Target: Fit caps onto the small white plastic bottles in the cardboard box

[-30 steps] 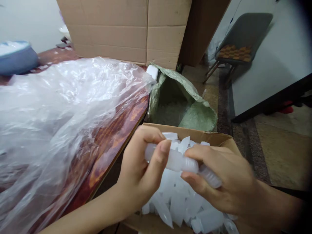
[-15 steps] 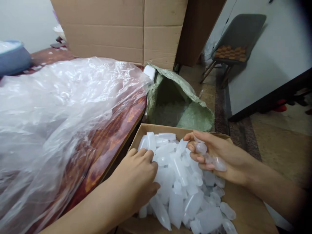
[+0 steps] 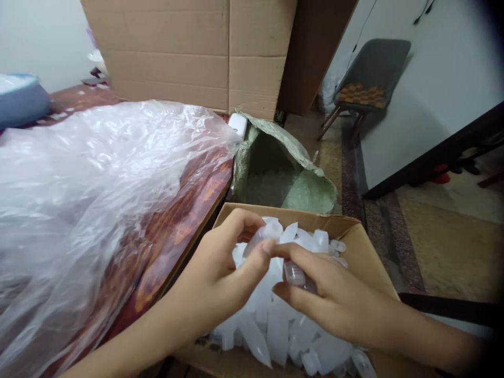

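Note:
Over an open cardboard box (image 3: 378, 262), my left hand (image 3: 224, 268) pinches a translucent white plastic bottle (image 3: 258, 240) between thumb and fingers, its round end toward the right. Close beside it, my right hand (image 3: 334, 294) curls around small clear plastic pieces (image 3: 295, 274) that look like caps. The right index fingertip reaches the left thumb, near the held bottle. Many similar frosted bottles (image 3: 277, 325) are heaped in the box below both hands. My fingers partly hide the held pieces.
A green woven sack (image 3: 311, 189) stands with its mouth wide behind the box. Clear plastic sheeting (image 3: 98, 157) covers much of the wooden table (image 3: 197, 205) at left. A large cardboard panel (image 3: 169, 58) rises behind; a grey chair (image 3: 374, 68) is at the back right.
My left hand has risen from the heap, now pinching a bottle. My right hand has turned over and moved left to meet it, fingers curled around the small clear pieces.

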Demonstrator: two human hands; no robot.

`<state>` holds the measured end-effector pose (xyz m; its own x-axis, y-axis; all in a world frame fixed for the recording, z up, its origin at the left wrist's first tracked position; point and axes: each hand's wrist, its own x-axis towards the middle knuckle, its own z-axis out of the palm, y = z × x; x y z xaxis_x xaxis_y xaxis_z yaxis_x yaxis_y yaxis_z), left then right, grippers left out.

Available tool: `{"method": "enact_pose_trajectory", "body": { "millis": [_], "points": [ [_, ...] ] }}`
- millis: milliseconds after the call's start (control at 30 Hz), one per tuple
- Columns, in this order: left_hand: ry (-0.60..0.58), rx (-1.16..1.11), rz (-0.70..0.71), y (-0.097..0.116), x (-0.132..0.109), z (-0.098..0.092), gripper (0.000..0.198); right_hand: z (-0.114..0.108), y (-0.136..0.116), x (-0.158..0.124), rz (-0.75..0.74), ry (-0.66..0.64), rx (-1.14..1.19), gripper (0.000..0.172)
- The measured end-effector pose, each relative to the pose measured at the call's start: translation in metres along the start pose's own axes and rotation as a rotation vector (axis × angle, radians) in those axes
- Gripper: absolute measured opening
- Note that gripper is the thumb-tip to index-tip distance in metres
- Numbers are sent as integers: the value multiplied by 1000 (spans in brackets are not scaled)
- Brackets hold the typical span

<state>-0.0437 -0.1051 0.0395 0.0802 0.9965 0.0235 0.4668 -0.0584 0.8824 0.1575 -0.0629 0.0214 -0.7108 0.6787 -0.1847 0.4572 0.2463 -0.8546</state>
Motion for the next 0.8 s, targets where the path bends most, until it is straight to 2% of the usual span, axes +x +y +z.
{"method": "enact_pose_trajectory", "body": {
  "millis": [67, 167, 300, 433, 500, 600, 700, 800],
  "points": [
    [32, -18, 21, 0, 0, -1, 15, 0, 0, -4, 29, 55, -3, 29],
    [-26, 33, 51, 0, 2, -3, 16, -3, 7, -11, 40, 145, 24, 28],
    [-115, 49, 60, 3, 4, -1, 20, -7, 13, -12, -187, 196, -19, 48],
    [-206, -89, 47, 8, 1, 3, 23, -6, 7, -8, -404, 150, -150, 54],
    [-267, -124, 31, 10, -2, 4, 24, -7, 3, -9, -453, 159, -227, 50],
    [-320, -81, 3, 12, -3, 4, 27, -8, -2, -14, -445, 255, -326, 34],
    [-300, -119, -77, 13, -1, 4, 34, -6, -3, -21, -481, 278, -381, 25],
    [-366, -382, -312, 11, 2, 5, 28, -3, -2, -24, -554, 235, -413, 29]
  ]
}}
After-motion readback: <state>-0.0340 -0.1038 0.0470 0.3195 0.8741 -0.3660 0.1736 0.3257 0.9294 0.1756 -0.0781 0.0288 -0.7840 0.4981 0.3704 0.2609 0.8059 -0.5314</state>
